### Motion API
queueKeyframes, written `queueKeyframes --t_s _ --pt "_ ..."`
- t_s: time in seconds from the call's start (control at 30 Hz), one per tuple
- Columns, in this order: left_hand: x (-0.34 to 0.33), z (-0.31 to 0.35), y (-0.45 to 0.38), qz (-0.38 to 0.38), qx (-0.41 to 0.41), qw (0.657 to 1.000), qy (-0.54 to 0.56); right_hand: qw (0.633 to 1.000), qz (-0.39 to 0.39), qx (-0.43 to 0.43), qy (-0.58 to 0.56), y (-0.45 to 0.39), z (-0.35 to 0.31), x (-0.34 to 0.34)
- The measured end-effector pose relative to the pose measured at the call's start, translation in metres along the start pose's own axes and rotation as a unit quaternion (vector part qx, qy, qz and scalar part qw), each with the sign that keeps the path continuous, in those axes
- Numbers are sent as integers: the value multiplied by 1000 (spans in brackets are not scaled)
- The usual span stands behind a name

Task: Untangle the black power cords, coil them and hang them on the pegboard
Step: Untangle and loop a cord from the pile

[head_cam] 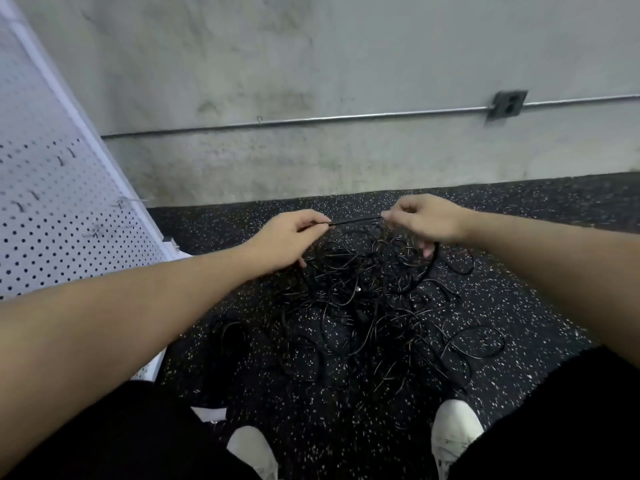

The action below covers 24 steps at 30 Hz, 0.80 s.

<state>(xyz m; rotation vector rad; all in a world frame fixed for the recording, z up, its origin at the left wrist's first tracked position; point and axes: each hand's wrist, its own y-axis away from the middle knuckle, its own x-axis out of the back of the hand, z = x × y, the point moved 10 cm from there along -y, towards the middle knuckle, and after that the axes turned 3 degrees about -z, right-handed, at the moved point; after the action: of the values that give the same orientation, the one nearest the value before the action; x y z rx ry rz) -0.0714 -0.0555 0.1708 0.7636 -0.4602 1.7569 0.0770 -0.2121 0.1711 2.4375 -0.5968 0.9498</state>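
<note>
Black trousers (114, 441) and white sneakers (455, 434) closest in, planted at the near edge of the speckled rubber floor (242, 237). Behind that, big concrete wall (311, 64) with conduit (311, 118) and an outlet box (507, 105). White pegboard (52, 209) leaning along the floor's left edge, hooks bare so far, nothing hung yet. Mid-floor, just past the shoes: the pile of black power cords (367, 306), properly knotted, loops spilling toward the right. Above the pile's far side, left hand (291, 237) pinching a taut cord stretch (355, 221), right hand (420, 220) pinching the other end of it, lower fingers curled round a loop.

Looks like early untangling. Probably best to trace that one cord toward a plug, feed slack through gently, no yanking or knots tighten. Coil only once free.
</note>
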Motion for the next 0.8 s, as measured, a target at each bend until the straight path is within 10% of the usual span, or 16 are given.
queueKeyframes --t_s 0.13,0.4,0.6,0.8 --pt "-1 18 -3 28 11 999 9 1000 22 12 8 9 3 8" --pt "-59 24 11 -191 2 980 -47 993 -64 99 -23 20 -41 -20" --pt "-26 11 -1 -68 35 991 113 991 -126 36 -34 23 -15 -19" --pt "-13 -9 1 -19 65 998 8 987 -139 5 -84 8 -11 -43"
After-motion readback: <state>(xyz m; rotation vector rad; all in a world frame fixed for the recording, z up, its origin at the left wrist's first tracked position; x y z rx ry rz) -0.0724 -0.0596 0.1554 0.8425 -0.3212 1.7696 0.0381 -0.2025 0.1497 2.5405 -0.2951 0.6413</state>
